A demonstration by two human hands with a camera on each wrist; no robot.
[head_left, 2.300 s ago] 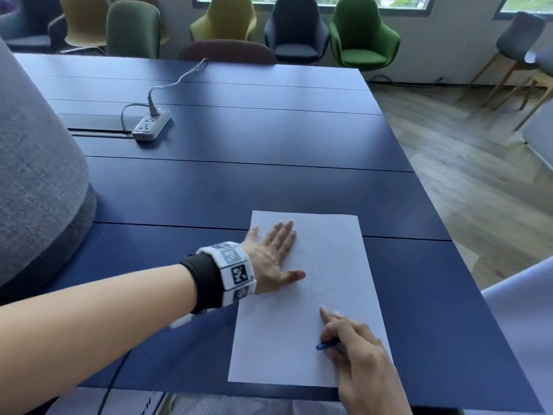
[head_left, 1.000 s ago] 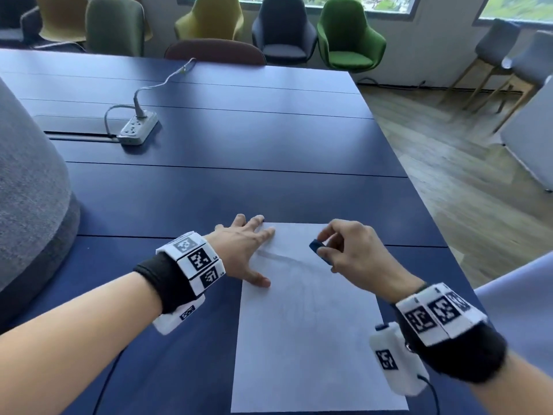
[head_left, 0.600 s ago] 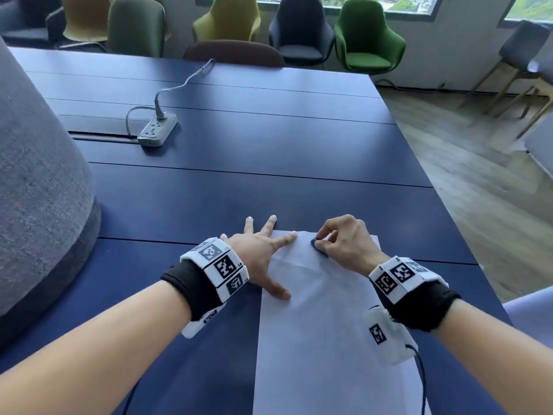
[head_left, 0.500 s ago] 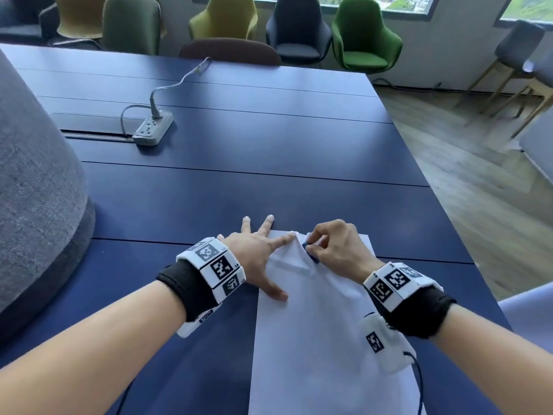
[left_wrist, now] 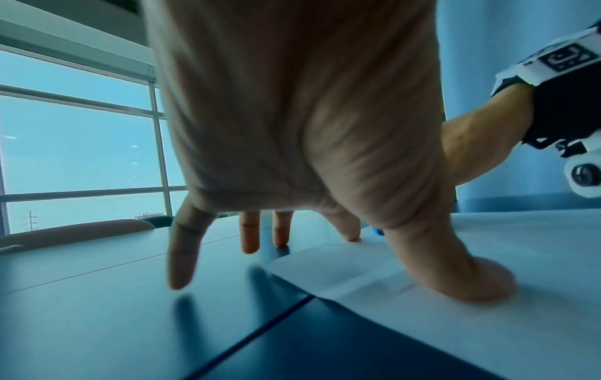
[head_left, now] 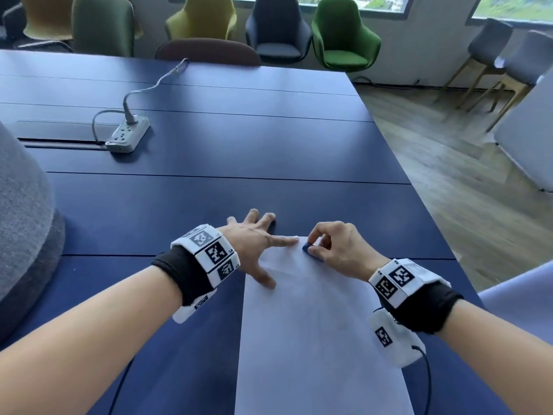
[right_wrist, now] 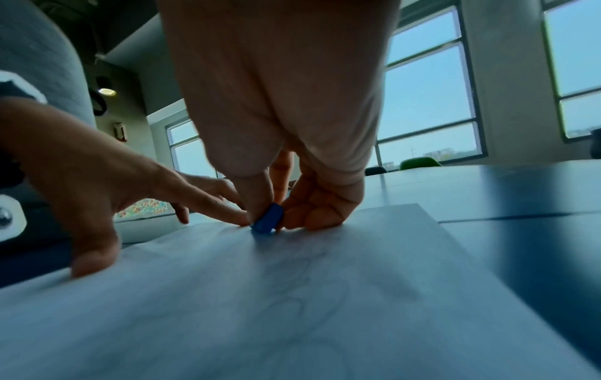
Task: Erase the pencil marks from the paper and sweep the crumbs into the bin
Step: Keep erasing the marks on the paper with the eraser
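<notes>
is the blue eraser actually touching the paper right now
Touching. In the right wrist view the blue eraser, pinched by the right hand, sits with its lower end on the paper, no gap visible.

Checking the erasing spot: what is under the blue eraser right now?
The eraser, pinched by the right hand, presses on the white paper near its far edge, over the blue table. Faint pencil lines show nearby; any marks directly beneath it are covered.
</notes>
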